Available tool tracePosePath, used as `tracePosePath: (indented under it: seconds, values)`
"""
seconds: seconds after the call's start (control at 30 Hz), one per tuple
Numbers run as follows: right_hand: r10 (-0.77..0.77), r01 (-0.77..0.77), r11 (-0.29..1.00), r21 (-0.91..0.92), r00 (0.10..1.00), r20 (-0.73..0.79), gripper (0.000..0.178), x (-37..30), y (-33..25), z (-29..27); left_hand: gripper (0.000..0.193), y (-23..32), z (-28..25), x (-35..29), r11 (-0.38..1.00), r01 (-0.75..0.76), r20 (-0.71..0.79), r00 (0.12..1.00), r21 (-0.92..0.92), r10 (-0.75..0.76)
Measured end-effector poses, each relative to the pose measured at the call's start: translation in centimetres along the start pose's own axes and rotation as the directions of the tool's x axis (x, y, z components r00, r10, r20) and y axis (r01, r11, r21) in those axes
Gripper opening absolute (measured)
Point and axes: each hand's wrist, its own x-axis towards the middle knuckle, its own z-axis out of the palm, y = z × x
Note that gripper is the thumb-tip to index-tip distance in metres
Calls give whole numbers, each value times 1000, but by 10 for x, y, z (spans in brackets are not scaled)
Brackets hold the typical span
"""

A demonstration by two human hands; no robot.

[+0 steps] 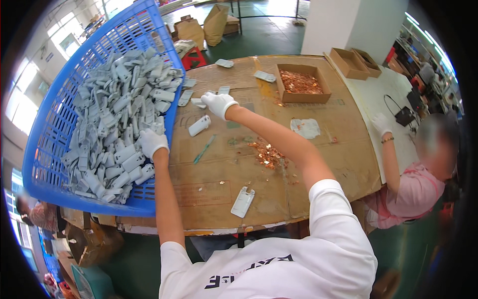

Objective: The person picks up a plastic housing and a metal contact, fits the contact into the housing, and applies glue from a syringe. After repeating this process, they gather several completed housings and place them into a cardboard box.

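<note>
A blue plastic basket (pixel 174 117) on the left is heaped with light grey plastic casings (pixel 122 102). At its right side my left hand (pixel 152 143), in a white glove, has its fingers curled at a casing on the edge of the pile. Farther off over the table, my white-gloved right hand (pixel 218 104) is closed on a small grey casing (pixel 198 103). Just below that hand another casing (pixel 199 126) lies on the cardboard, close to a teal pen-like tool (pixel 204 149). My fingertips are partly hidden on both hands.
Cardboard (pixel 328 167) covers the table. Copper-coloured metal bits (pixel 269 154) lie heaped mid-table, and more fill a cardboard box (pixel 304 97) at the back. A lone casing (pixel 243 202) lies near the front edge. A co-worker (pixel 408 194) sits at the right.
</note>
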Motion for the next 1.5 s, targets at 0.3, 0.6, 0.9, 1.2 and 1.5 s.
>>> tracePosePath:
  seconds: [0.3, 0.6, 0.9, 1.2, 1.5]
  values:
    - [508, -495, 861, -117, 851, 134, 25, -176, 72, -139, 26, -21, 25, 11, 996, -72, -183, 981, -49, 62]
    - [854, -782, 286, -553, 470, -223, 20, -332, 189, -184, 48, -19, 23, 41, 979, -178, 115, 975, -98, 189]
    - [189, -389, 748, -538, 902, -389, 36, -324, 109, -114, 49, -10, 5, 37, 994, -111, 127, 986, -20, 113]
    - [281, -497, 803, -330, 803, -525, 35, -339, 107, -99, 38, 9, -37, 8, 995, -33, -42, 999, -91, 29]
    - [363, -545, 766, -341, 804, -471, 19, -364, 93, -111, 14, 310, -99, -229, 161, -859, -198, 288, -487, 937]
